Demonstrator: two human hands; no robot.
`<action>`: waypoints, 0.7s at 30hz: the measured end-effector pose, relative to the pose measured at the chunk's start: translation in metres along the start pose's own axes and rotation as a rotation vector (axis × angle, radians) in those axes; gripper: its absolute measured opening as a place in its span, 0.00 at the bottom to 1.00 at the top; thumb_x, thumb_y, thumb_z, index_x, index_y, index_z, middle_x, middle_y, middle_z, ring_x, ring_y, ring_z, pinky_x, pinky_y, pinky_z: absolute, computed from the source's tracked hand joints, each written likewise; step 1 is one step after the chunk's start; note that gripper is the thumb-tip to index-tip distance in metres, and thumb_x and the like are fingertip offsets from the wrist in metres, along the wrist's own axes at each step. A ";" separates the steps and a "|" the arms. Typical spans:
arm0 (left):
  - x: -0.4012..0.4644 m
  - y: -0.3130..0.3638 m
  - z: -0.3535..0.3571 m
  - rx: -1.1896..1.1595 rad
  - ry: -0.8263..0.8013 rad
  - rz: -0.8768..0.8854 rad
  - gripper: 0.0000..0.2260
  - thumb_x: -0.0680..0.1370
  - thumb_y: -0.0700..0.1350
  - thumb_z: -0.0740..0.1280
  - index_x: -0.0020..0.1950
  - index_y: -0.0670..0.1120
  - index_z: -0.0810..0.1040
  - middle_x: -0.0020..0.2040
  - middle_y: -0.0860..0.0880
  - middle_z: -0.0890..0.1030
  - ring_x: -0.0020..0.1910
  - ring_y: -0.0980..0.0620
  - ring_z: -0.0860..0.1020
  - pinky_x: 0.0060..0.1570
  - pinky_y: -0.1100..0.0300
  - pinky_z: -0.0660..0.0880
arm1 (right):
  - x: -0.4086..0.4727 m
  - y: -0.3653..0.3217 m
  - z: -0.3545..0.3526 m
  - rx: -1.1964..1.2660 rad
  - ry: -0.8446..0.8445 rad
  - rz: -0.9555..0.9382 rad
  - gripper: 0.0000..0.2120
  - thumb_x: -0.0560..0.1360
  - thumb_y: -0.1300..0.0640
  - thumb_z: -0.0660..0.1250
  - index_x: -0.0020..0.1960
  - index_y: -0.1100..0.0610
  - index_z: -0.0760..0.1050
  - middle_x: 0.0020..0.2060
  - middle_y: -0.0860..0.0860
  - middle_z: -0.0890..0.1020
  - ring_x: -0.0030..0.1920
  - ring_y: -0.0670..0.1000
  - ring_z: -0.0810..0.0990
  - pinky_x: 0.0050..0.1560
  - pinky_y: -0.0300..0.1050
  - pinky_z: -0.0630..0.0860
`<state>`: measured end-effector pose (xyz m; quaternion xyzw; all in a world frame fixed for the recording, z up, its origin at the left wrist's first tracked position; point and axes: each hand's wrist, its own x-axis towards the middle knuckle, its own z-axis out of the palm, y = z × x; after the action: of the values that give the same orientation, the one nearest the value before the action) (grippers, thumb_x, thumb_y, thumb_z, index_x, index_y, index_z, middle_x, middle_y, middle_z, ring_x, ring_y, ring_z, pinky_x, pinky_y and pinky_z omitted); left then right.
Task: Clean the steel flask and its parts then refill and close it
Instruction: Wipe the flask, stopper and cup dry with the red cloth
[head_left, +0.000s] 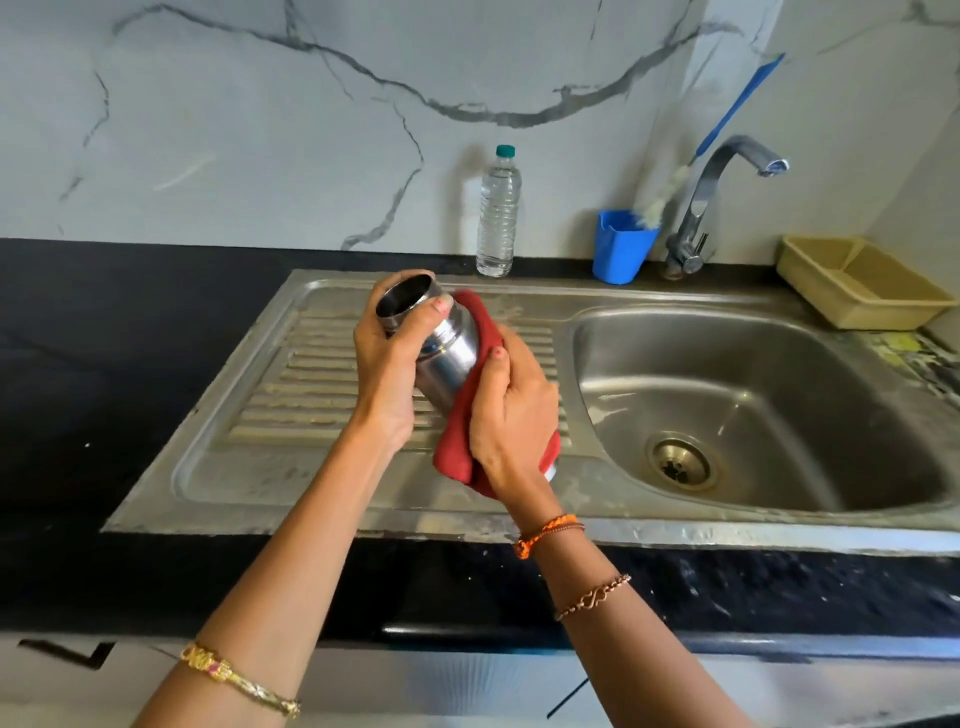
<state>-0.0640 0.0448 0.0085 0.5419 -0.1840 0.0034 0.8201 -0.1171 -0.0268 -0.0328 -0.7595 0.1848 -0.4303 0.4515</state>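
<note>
Two grips curled | left hand (387, 358) — flask (447, 353) neck | right hand (511, 410) — cloth (457, 447) round body

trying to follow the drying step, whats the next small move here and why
Probably slide the red cloth up the steel flask: the right hand wraps it round the lower body only, while the left hand grips the open neck, leaving the upper body bare.

Tilted open steel flask (448, 353) in both hands, red cloth (470, 415) around it
</note>
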 end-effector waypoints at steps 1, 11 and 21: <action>0.001 0.002 -0.005 0.023 -0.003 -0.010 0.15 0.62 0.47 0.72 0.46 0.49 0.76 0.41 0.56 0.79 0.40 0.59 0.78 0.41 0.64 0.74 | -0.005 0.013 -0.003 -0.042 0.006 0.055 0.26 0.71 0.45 0.45 0.55 0.49 0.78 0.45 0.50 0.83 0.46 0.52 0.79 0.50 0.51 0.73; -0.013 0.018 -0.020 0.099 -0.119 -0.043 0.19 0.60 0.47 0.74 0.50 0.52 0.77 0.41 0.57 0.80 0.41 0.60 0.78 0.39 0.67 0.74 | 0.012 -0.025 -0.006 -0.001 -0.126 0.178 0.22 0.73 0.48 0.48 0.49 0.50 0.80 0.41 0.52 0.83 0.42 0.52 0.77 0.43 0.45 0.70; -0.015 0.035 -0.018 0.082 -0.003 -0.262 0.14 0.50 0.47 0.67 0.35 0.49 0.76 0.39 0.50 0.77 0.42 0.51 0.73 0.44 0.56 0.66 | -0.029 0.033 -0.023 -0.097 0.036 0.154 0.26 0.70 0.45 0.44 0.46 0.53 0.79 0.36 0.51 0.80 0.40 0.57 0.78 0.42 0.47 0.69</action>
<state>-0.0793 0.0777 0.0286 0.5944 -0.1126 -0.0969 0.7903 -0.1488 -0.0370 -0.0700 -0.7562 0.2714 -0.3985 0.4424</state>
